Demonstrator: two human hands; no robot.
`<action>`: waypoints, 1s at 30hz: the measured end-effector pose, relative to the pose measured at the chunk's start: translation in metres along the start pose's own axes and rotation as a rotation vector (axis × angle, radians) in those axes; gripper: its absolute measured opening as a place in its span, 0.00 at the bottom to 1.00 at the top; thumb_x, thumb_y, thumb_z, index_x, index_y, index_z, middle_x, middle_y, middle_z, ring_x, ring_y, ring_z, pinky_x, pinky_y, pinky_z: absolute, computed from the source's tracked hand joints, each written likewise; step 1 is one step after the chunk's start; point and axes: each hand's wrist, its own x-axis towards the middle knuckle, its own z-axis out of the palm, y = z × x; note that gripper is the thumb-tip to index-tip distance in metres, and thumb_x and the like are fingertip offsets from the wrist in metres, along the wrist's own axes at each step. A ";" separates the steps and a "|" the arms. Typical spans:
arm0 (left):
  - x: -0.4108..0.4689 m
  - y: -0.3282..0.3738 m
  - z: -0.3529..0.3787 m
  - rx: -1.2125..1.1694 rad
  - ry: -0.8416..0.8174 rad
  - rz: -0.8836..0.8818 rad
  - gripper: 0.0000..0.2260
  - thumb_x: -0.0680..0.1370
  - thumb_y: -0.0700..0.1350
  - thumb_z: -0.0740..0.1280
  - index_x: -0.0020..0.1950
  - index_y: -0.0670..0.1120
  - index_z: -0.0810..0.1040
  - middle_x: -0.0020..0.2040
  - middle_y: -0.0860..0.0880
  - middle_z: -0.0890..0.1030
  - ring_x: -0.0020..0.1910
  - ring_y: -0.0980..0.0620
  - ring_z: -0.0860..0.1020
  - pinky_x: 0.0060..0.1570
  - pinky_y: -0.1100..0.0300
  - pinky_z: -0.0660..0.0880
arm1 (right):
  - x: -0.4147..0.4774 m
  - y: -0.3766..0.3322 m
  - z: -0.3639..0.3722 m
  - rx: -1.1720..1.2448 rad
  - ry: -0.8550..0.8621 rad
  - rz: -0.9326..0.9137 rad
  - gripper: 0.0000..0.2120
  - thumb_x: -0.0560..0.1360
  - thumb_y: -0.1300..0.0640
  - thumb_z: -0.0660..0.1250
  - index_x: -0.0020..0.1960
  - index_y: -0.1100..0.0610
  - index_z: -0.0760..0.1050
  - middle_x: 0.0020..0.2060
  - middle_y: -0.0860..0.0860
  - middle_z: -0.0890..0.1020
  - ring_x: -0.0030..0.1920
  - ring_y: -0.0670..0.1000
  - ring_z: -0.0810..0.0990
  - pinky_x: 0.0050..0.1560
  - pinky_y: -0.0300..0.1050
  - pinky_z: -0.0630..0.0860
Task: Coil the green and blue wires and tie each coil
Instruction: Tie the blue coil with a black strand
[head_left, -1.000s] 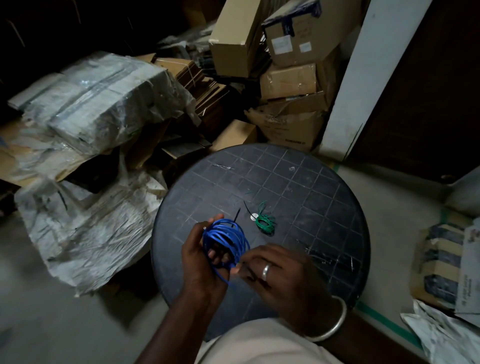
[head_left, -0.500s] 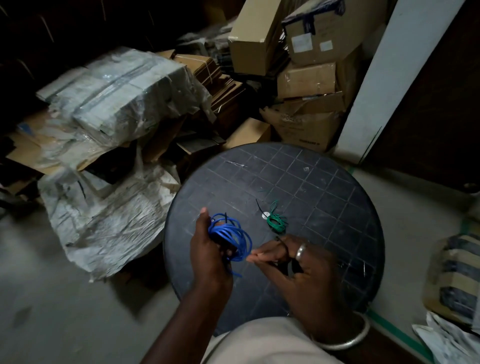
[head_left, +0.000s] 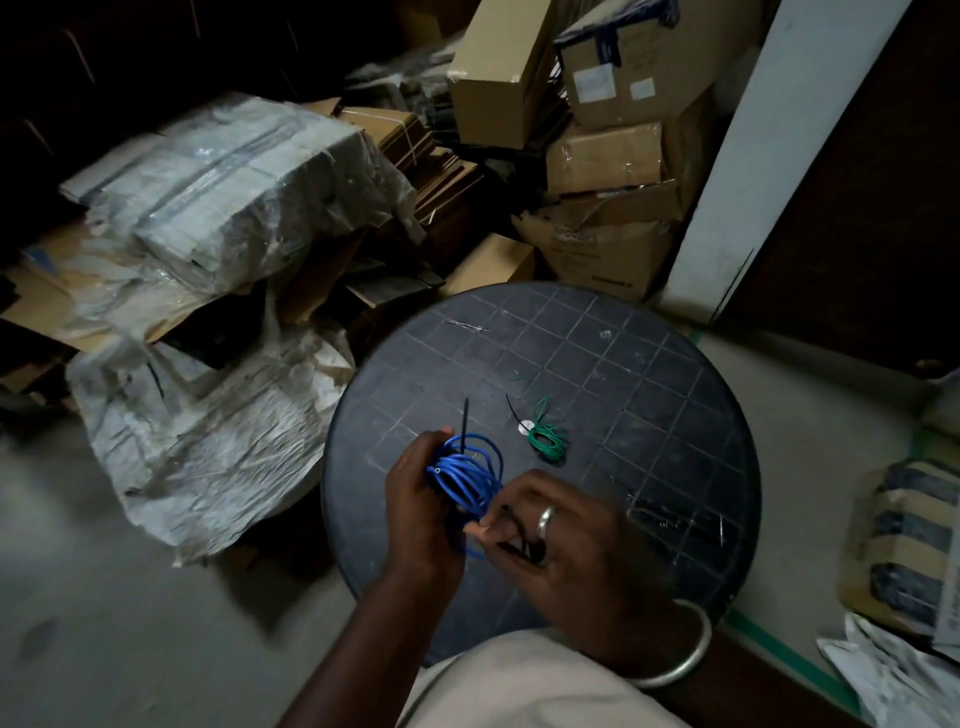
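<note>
The right hand (head_left: 566, 551), pinching the black tie (head_left: 515, 527), has moved from just beside the blue coil (head_left: 467, 480) to touch its lower edge.

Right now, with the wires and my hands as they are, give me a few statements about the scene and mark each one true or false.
1. The left hand grips the blue wire coil. True.
2. The green wire coil is in the right hand. False: it lies on the table, apart from both hands.
3. The right hand wears a ring. True.
4. The table top is square. False: it is round, marked with a grid of lines.
5. The right hand pinches a thin black tie. True.
</note>
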 end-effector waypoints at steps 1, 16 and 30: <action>-0.001 0.002 0.002 -0.007 0.016 0.004 0.08 0.75 0.46 0.67 0.35 0.48 0.77 0.28 0.50 0.74 0.27 0.52 0.75 0.32 0.59 0.69 | 0.001 -0.002 0.000 0.104 0.037 0.043 0.07 0.76 0.57 0.75 0.41 0.58 0.81 0.41 0.49 0.83 0.40 0.47 0.82 0.42 0.42 0.79; 0.004 0.004 -0.002 0.019 0.092 0.105 0.11 0.77 0.45 0.66 0.34 0.49 0.77 0.26 0.53 0.72 0.25 0.54 0.72 0.26 0.63 0.67 | 0.000 0.001 0.002 0.202 0.078 0.209 0.10 0.73 0.60 0.77 0.38 0.58 0.78 0.38 0.48 0.81 0.36 0.48 0.81 0.36 0.47 0.78; -0.011 0.004 0.005 0.069 -0.011 -0.050 0.13 0.76 0.45 0.62 0.31 0.47 0.75 0.23 0.52 0.73 0.20 0.56 0.72 0.21 0.67 0.66 | 0.003 0.007 0.006 -0.290 -0.034 -0.218 0.11 0.79 0.59 0.69 0.38 0.60 0.78 0.37 0.54 0.77 0.36 0.53 0.74 0.32 0.47 0.71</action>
